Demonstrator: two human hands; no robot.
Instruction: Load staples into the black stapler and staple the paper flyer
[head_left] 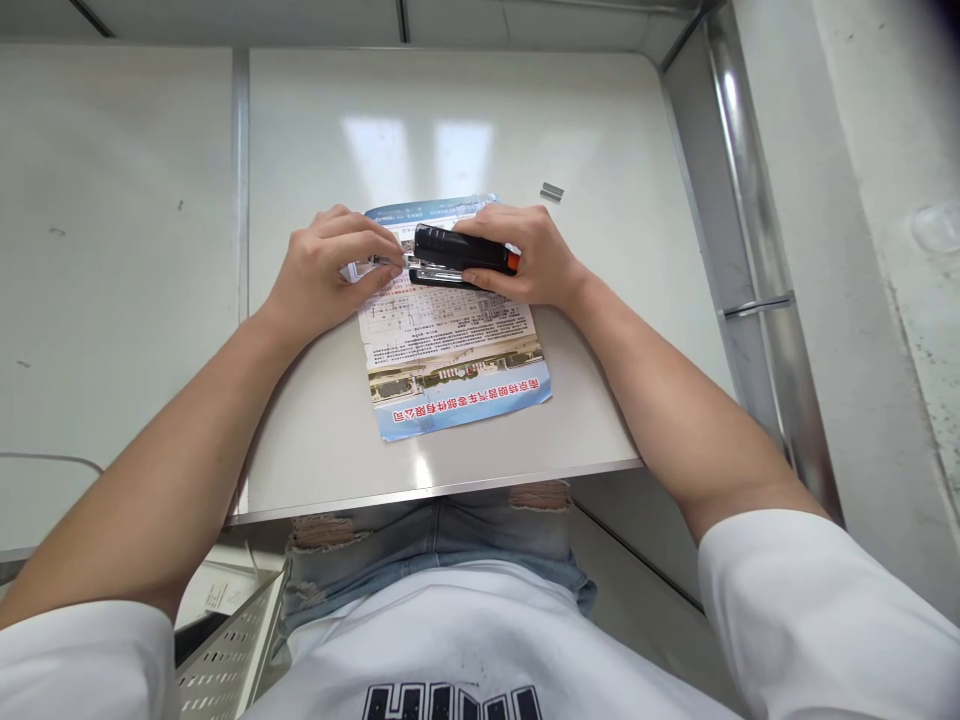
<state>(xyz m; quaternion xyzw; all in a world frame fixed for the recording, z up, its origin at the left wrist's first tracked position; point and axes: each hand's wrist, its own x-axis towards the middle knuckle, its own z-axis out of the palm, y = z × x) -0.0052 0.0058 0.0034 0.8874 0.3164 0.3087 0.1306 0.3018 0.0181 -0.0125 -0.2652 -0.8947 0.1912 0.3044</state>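
- Faces a pale, glossy desk, with a wall to the right.
- Reaches in from both sides with elbows bent and spread, bringing the left hand and right hand nearly together, palms inward.
- Hovers close above a printed sheet, flat on the desk; likely to skid or crease under a sideways brush.
- Grips a black stapler over the sheet, with right fingers around the red-marked rear; could twist or snap shut from an uneven squeeze.
- Pinches a silvery metal piece with left fingers at the stapler's front; risks nipped fingertips on sudden closing, or a slip from so small a hold.
- Leaves staple strips beyond the right hand, easily scattered by a careless knock.
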